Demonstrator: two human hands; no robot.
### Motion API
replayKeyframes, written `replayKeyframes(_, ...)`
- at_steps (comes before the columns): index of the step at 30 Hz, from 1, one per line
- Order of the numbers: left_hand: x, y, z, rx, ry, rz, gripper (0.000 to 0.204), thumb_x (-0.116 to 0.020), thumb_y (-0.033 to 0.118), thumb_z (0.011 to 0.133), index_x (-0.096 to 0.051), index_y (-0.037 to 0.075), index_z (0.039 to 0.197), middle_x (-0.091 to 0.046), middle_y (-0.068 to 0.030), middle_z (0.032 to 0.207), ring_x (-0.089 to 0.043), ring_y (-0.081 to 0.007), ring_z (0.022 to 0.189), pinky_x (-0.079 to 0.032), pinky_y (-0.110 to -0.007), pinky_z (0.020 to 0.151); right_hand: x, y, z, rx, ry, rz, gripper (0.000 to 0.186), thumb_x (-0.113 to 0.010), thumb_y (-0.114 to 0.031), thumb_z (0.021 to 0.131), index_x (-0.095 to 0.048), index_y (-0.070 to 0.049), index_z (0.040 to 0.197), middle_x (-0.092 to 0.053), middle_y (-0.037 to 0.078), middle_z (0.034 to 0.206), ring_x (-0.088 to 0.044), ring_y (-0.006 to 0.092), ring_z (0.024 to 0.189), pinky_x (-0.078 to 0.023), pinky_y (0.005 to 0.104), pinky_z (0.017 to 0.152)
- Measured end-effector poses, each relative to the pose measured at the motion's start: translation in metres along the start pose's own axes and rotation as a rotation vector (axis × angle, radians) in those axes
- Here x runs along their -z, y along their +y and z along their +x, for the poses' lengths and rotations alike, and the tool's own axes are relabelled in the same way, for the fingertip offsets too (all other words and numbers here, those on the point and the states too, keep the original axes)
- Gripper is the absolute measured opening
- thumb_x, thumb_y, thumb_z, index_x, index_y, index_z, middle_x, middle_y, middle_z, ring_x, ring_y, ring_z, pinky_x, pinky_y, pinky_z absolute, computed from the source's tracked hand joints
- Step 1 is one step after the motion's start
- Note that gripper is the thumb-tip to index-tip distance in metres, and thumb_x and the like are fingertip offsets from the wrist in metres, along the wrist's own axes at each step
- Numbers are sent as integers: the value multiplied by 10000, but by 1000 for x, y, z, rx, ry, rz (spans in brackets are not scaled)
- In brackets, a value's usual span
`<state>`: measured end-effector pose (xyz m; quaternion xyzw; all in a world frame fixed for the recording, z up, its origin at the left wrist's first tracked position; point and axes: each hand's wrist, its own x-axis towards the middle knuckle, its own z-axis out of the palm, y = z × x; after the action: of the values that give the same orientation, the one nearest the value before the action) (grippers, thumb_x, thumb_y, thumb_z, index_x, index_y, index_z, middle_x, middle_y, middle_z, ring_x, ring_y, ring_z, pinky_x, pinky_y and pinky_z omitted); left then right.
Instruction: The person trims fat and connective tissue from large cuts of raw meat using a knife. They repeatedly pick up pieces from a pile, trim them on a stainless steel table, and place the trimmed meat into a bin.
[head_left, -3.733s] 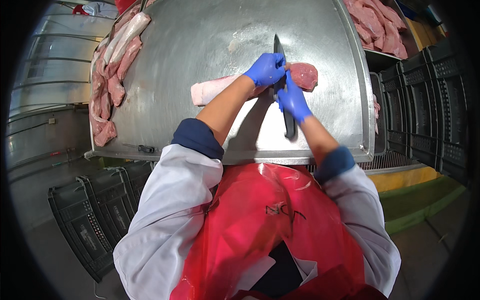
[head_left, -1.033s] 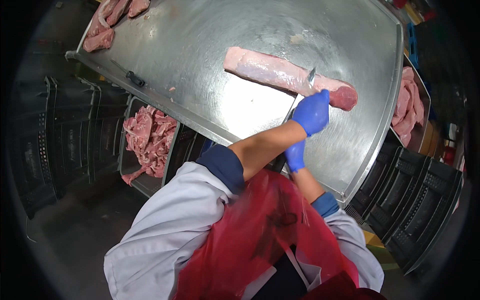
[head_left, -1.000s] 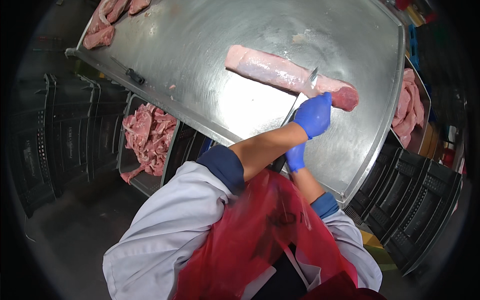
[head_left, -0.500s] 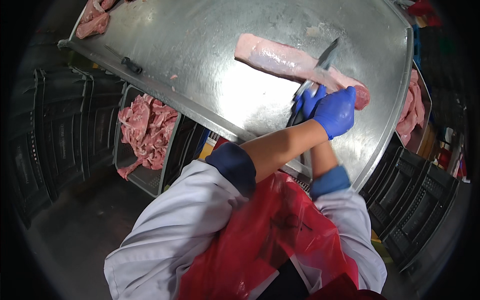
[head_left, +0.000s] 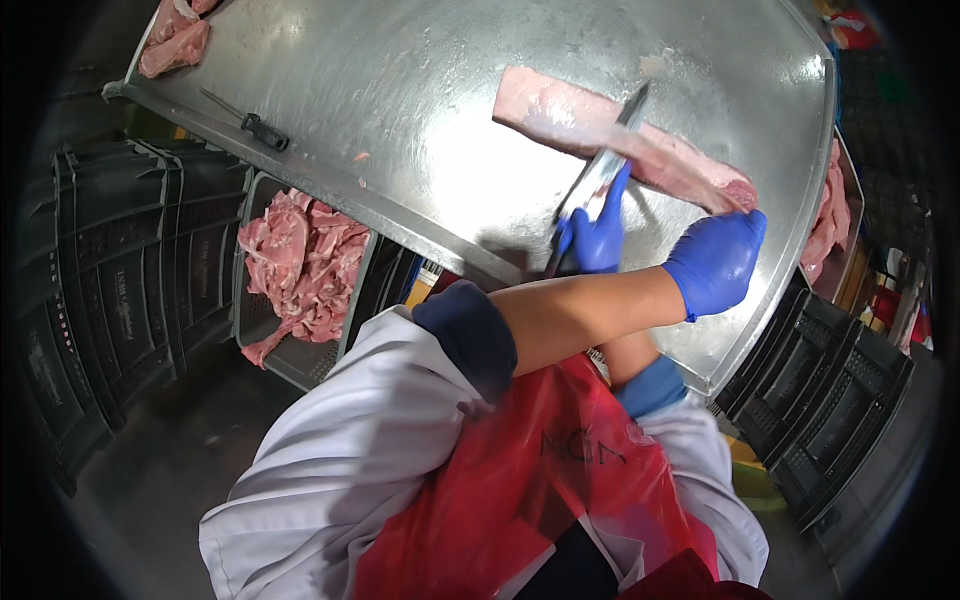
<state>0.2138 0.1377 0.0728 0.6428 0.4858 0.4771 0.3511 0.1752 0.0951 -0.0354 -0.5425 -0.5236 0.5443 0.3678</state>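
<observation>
A long pale pink piece of meat (head_left: 545,110) lies slanting on the steel table (head_left: 380,100), its cut red end at the right. My left hand (head_left: 715,265) in a blue glove is closed on the right end of a thin strip (head_left: 685,178) along the meat's top. My right hand (head_left: 595,235), also gloved, grips a long knife (head_left: 598,175) near the table's front, its blade slanting up across the meat, beneath the strip. My left forearm crosses over my right one.
A thin-bladed tool with a black handle (head_left: 265,132) lies near the front edge. Meat pieces (head_left: 172,50) sit at the back left. A grey crate of scraps (head_left: 300,265) stands below left, another tray of meat (head_left: 830,215) at the right, beside stacked black crates (head_left: 130,280).
My left hand has moved right and slightly down, drawing out the thin strip. The knife has shifted along the meat, tilting up across it. The view has turned and shifted over the table.
</observation>
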Motion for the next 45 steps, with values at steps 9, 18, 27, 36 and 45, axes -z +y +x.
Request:
replayKeyframes(9,35,24,7,-36,-29,-77,259,-531,28,809,-481,-60,1048,-610,-260,842,-627,-431,729,-509,-517,617,-54,-21,-12,-128,-45,48,788,-471,-39,929,-96,-154,1613,-595,98,714,-541,148,515,-480,307,477)
replayKeyframes(18,60,41,12,-135,-31,-185,320,-559,53,822,-477,-80,1101,-613,-273,846,-647,-429,742,-525,-510,635,-101,7,2,242,78,-155,747,-500,-54,937,-148,-109,1594,-653,125,835,-585,150,570,-513,309,523)
replayKeyframes(27,76,67,-3,-120,-170,-205,396,-567,60,810,-472,-129,1144,-617,-287,856,-647,-426,747,-532,-502,658,-134,-34,0,-181,-41,-3,734,-479,-67,924,-161,-125,1583,-611,101,728,-590,171,556,-514,311,512)
replayKeyframes(36,103,105,7,-296,-136,-143,473,-607,92,761,-494,-165,1142,-627,-295,922,-661,-398,788,-545,-451,671,-164,-29,-20,-21,-155,345,849,-444,-9,934,57,-205,1592,-609,87,796,-561,146,548,-497,299,494)
replayKeyframes(45,34,166,94,-841,-158,173,382,-609,218,788,-719,-40,1048,-654,-258,923,-650,-369,775,-538,-446,720,-88,-60,-6,-24,-301,357,598,-568,-121,914,-327,-50,1457,-623,139,908,-625,207,655,-530,325,560)
